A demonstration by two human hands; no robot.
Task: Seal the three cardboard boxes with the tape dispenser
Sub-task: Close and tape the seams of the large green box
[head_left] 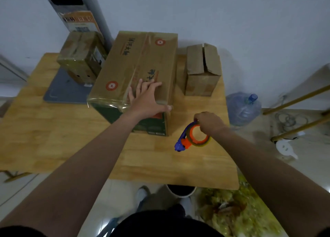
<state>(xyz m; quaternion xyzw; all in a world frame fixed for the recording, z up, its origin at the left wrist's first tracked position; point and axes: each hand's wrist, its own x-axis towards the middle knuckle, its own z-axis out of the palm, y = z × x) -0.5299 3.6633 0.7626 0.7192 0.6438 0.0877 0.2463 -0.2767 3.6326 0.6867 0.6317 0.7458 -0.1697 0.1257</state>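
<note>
A person at a wooden table [53,138] presses the left hand [146,101] flat on the top of the large cardboard box [125,63], fingers straight and spread near its close right corner, thumb lying along the near edge; a glossy strip of clear tape runs down the box's centre seam and wraps over its near end. The right hand [209,122] curls its fingers round the blue-and-orange tape dispenser [189,138], gripping it at the top of the roll just off the large box's near right corner; whether the dispenser touches the tabletop cannot be told. The small left box [80,54] stands at the table's far left beside the large box, shiny with tape, partly on a grey flat plate [62,92]. The small right box [201,72] stands at the far right, just beside the large box, its top flaps ajar with a gap between them. A blue water bottle [243,108] sits on the floor past the table's right edge; a grey post [80,13] rises behind the left box.
</note>
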